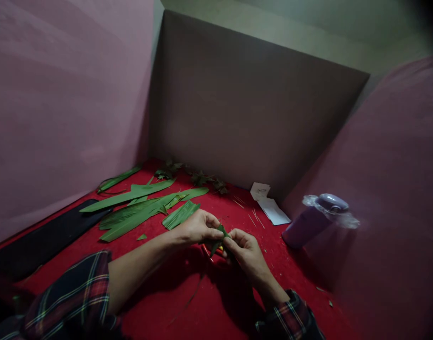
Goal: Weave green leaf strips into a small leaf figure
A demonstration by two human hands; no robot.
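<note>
My left hand (pixel 198 227) and my right hand (pixel 246 250) meet above the red table (pixel 160 302). Both pinch a small folded green leaf strip (pixel 220 235) between their fingertips. A loose end of the strip hangs down between the hands. Something red-orange (pixel 206 250) lies on the table just under them, mostly hidden. Both sleeves are dark plaid.
Long green leaves (pixel 138 212) lie spread at the left rear, with dried leaf bits (pixel 202 178) along the back board. Thin wooden sticks (pixel 254 218) and white paper slips (pixel 273 210) lie near the right rear. A purple lidded bottle (pixel 314 219) stands at right. A black flat strip (pixel 42 241) lies at left.
</note>
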